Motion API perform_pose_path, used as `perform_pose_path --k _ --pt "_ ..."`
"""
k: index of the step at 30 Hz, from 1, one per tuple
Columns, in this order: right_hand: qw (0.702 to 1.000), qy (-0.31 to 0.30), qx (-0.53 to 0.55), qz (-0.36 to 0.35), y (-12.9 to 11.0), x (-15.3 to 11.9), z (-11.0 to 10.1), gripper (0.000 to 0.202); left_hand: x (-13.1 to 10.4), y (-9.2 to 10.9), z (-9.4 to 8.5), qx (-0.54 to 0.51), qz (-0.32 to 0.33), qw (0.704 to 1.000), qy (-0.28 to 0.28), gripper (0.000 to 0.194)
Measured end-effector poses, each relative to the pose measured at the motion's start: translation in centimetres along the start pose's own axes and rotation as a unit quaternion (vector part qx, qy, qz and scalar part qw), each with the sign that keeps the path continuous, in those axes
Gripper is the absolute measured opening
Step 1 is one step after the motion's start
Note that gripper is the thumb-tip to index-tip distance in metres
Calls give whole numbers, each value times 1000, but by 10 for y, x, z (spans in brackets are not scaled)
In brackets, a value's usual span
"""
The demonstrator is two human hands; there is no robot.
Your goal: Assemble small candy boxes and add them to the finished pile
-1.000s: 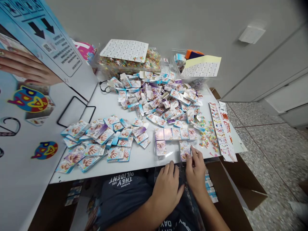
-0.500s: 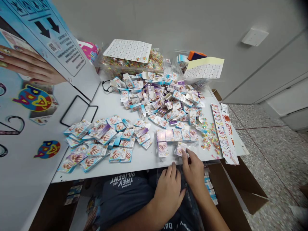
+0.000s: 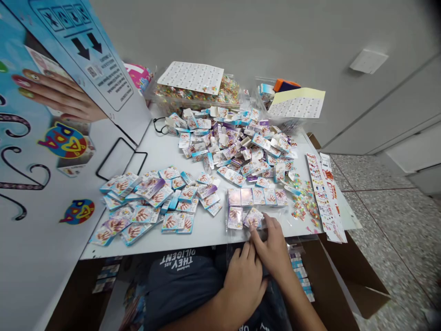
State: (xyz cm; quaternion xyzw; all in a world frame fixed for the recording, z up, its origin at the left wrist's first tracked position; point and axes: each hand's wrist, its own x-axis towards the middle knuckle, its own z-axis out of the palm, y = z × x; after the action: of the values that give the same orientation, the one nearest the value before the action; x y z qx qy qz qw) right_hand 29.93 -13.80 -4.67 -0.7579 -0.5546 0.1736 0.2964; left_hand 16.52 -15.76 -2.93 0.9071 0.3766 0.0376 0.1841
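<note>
Surface: white (image 3: 213, 226), its near edge above the person's lap.
Printed panel: tall (image 3: 51, 230), blue and white with a hand picture, along the left side.
Open carton: brown cardboard (image 3: 358, 271), below the surface's right end.
Box heap: many small cartons (image 3: 237, 147), white, blue and purple, jumbled at the middle and back; several had open flaps.
Left-hand group: flatter-lying small boxes (image 3: 144, 214), overlapping, to the left of the row.
Tubs: two, clear; left tub (image 3: 223, 89) full of small colourful pieces, white sheet on top; right tub (image 3: 265, 89) with boxes and an orange item, yellow-edged sheet on top.
Clear plastic: thin sheet or bag (image 3: 237, 236), around the row and down over the near edge.
Left hand: (image 3: 243, 273) fingers bent at the near edge, beside the right hand; whether its grip held the plastic could not be told.
Right hand: (image 3: 272, 246) grip closed on the turned box, thumb and forefinger against it.
Strips: two, printed (image 3: 319, 193), side by side at the right.
Row: five boxes (image 3: 258, 196), set side by side.
Loose pieces: small, colourful (image 3: 305, 202), between row and strips.
Single box: (image 3: 235, 217) below the row's left end.
Turned box: (image 3: 254, 217) askew, just right of the single box, below the row.
</note>
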Motion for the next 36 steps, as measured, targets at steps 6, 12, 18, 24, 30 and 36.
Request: perform_pose_path --k 6,12,18,24,30,36 --pt "996 -66 38 -45 3 4 -8 75 -4 1 8 5 -3 1000 17 62" --pt "987 -147 29 -51 9 14 -15 64 -4 1 7 4 -8 1000 23 63" --pt "981 -176 16 -84 11 14 -20 66 -5 1 10 11 -13 999 33 62" --pt "994 -62 -51 -70 25 5 -8 55 -5 0 10 16 -5 999 33 64" --pt "995 -8 -90 -46 18 -7 -2 73 -4 0 8 7 -9 1000 15 63" --pt "998 -56 12 -23 7 -9 -19 72 -7 0 10 -6 -5 1000 12 67"
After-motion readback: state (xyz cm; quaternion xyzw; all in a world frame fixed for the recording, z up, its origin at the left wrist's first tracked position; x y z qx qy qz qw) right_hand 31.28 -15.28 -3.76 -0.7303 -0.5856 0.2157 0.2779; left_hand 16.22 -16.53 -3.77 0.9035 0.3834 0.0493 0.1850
